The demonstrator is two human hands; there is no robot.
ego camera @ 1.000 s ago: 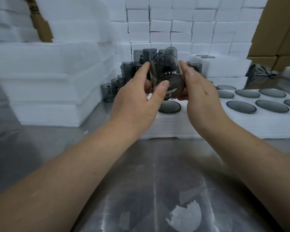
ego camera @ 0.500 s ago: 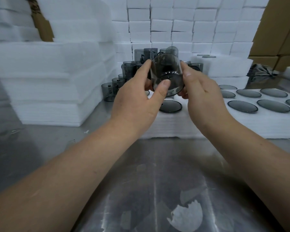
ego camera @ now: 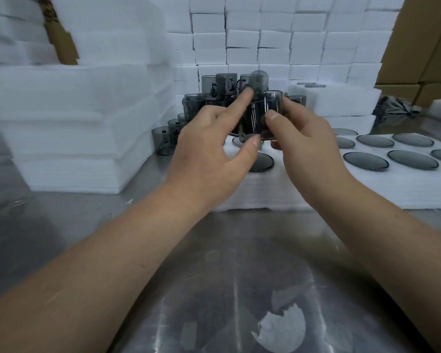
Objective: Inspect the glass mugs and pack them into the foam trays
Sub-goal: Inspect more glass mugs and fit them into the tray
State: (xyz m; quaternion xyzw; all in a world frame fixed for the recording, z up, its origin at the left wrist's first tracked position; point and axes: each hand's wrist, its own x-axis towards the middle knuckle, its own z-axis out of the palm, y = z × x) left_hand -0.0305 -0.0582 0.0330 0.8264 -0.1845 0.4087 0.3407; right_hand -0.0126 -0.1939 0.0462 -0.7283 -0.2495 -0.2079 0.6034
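Steel table (ego camera: 227, 276) amid white foam stacks (ego camera: 74, 110); left hand (ego camera: 209, 154) and right hand (ego camera: 308, 146) grip a glass mug (ego camera: 260, 113).

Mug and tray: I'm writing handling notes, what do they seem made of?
The mug looks like smoky grey glass, glossy: see-through, with bright glints. The tray looks like white foam, matt, probably soft: fuzzy layered edges, no shine.

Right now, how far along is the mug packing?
Done: several dark glass rounds sit sunk in the foam tray, apparently mugs already packed. In hand: the left hand and right hand both grip one mug above the tray, seemingly for inspection. Left: a pile of loose mugs waits behind, so plenty remains.
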